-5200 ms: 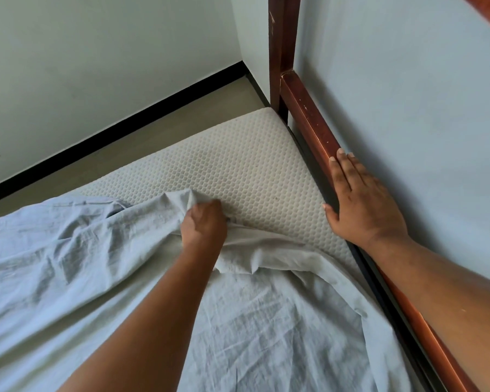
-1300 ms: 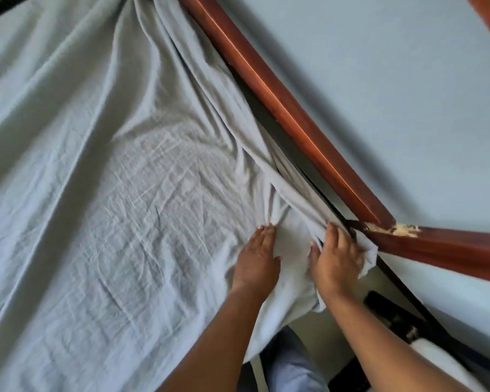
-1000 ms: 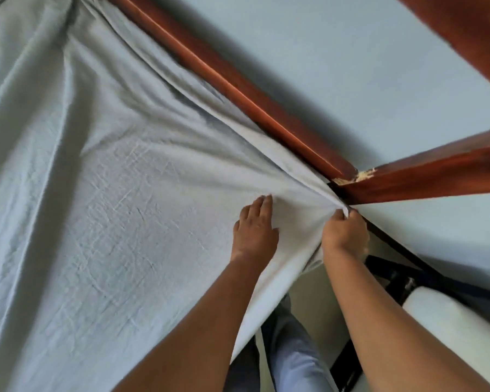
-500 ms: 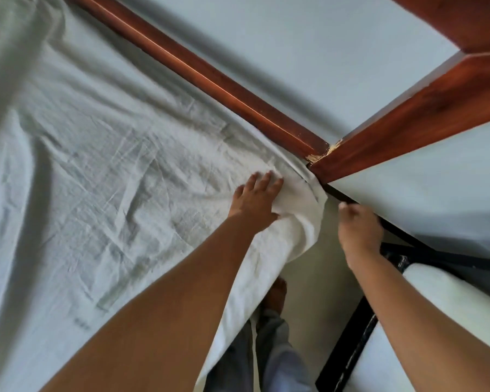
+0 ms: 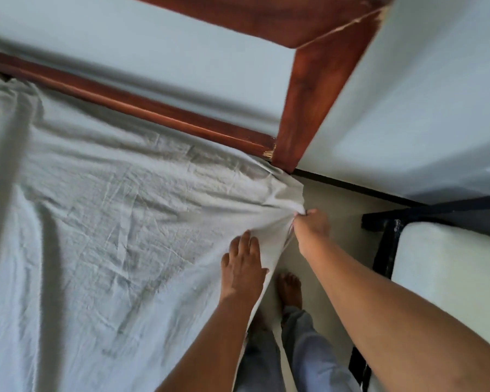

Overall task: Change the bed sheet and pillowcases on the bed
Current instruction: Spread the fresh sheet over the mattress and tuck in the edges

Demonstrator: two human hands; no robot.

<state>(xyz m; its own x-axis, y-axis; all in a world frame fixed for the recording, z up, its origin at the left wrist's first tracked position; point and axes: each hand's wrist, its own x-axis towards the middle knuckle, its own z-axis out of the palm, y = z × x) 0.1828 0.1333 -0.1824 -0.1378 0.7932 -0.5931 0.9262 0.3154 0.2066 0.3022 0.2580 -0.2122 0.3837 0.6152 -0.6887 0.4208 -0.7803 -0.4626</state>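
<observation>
A pale grey bed sheet (image 5: pixel 119 227), creased, covers the mattress across the left and middle of the view. Its corner hangs over the bed's near right corner beside the wooden bed post (image 5: pixel 309 108). My right hand (image 5: pixel 311 230) is shut on that bunched corner of the sheet, holding it taut just off the bed's edge. My left hand (image 5: pixel 242 267) lies flat on the sheet at the mattress edge, fingers spread, pressing it down. The mattress itself is hidden under the sheet.
A reddish wooden side rail (image 5: pixel 130 106) runs along the pale wall. On the right stands a black-framed piece with a white cushion (image 5: pixel 450 267). My bare foot (image 5: pixel 290 290) and grey trouser legs stand on the floor between them.
Since half a second ago my right hand has closed on the sheet's corner and pulled it outward. My left hand slid back toward the mattress edge. The view has swung toward the bed post.
</observation>
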